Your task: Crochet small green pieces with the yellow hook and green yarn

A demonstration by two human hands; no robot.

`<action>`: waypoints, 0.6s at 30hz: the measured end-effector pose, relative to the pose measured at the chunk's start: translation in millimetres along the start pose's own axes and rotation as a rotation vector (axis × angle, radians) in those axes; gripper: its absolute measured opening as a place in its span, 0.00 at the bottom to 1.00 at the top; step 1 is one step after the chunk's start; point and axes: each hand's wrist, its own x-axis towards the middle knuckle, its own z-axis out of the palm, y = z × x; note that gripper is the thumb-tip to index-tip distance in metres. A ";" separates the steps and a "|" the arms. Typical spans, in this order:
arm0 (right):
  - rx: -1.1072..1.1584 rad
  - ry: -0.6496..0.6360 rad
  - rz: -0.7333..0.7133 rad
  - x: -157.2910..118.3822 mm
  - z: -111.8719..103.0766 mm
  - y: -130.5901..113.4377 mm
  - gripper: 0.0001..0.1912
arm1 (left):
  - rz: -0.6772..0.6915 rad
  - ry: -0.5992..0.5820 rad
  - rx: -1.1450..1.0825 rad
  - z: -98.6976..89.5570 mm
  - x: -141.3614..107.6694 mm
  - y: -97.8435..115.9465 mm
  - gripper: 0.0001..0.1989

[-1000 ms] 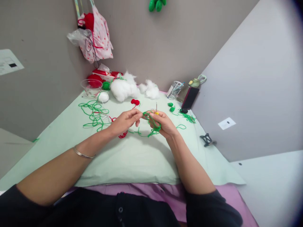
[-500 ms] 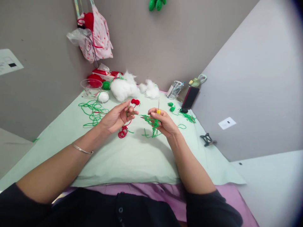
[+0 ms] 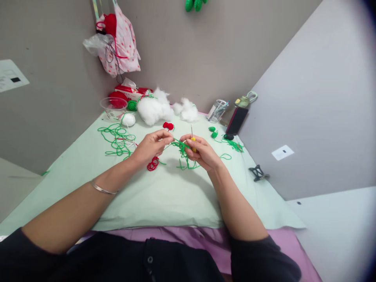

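Left hand [image 3: 152, 146]: fingertips pinched together on a green strand [image 3: 177, 140]. Right hand [image 3: 202, 152]: fingers closed around one hook [image 3: 193, 145], yellow-handled, tip upward. Green work [image 3: 182, 149]: one, at the right fingers, above the cloth [image 3: 164, 207], partly hidden by them, loose ends hanging below.

Near our hands: red coil [image 3: 152, 163], on the cloth beside the left wrist; red piece [image 3: 168, 125], just beyond, between our hands and the stuffing [image 3: 154, 109], which lies in two white heaps.

To our left: loose green yarn [image 3: 116, 141], in tangled loops, running behind our left forearm; white ball [image 3: 128, 120]; clear tub [image 3: 114, 114], in front of a red ball [image 3: 119, 100]; green ball [image 3: 132, 106]; tissue box [image 3: 128, 92], at the back. Above these, a spotted bag [image 3: 126, 49] hangs.

To our right: two green pods [image 3: 214, 134], near a black item [image 3: 228, 137] we cannot identify; green scraps [image 3: 234, 146]; clear cup [image 3: 217, 111] holding slim items; phone [image 3: 237, 120], leaning upright, covering part of a bottle [image 3: 242, 102]; dark clip [image 3: 258, 173], well apart from our hands.
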 end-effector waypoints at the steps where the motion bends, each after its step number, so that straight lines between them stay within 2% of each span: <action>1: 0.000 -0.002 -0.002 0.6 -1.4 0.5 0.17 | 0.011 0.021 -0.029 -1.5 1.0 1.2 0.10; 4: -0.010 0.005 0.009 2.0 -4.4 2.1 0.17 | 0.012 0.025 -0.112 -4.4 2.8 5.4 0.12; 10: -0.012 0.000 0.025 1.0 -0.8 1.9 0.15 | -0.046 -0.072 -0.184 -2.7 1.4 7.2 0.18; 18: 0.114 -0.007 -0.107 -0.1 -2.3 4.0 0.17 | -0.058 -0.091 -0.100 -0.6 -0.3 7.5 0.17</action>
